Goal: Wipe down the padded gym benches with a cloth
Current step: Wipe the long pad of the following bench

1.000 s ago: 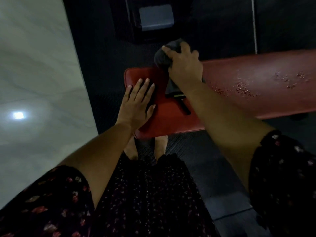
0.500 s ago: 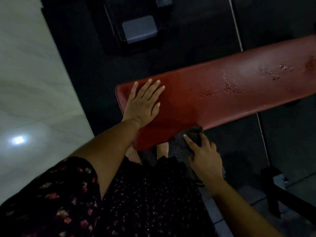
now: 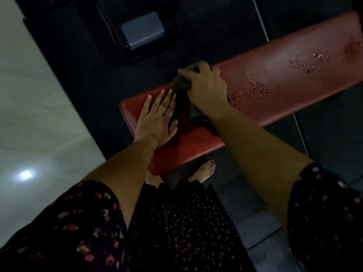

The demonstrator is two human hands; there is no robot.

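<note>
- Head view, nearest: a dark floral dress (image 3: 176,232) and bare toes (image 3: 208,169) on a black rubber mat (image 3: 231,193), just below the near edge of the table.
- On the red padded table (image 3: 196,138), close to its end, the left hand (image 3: 157,118) lies flat, its grip spread and fingers straight.
- Just beyond it, the right hand (image 3: 206,87) has its grip curled round a dark cloth (image 3: 180,85), pressing it onto the pad at the far edge.
- Further right, droplets (image 3: 259,89) speckle the pad.
- Past the table stands dark equipment with a grey plate (image 3: 142,30); pale tiles (image 3: 39,114) lie to the left.
</note>
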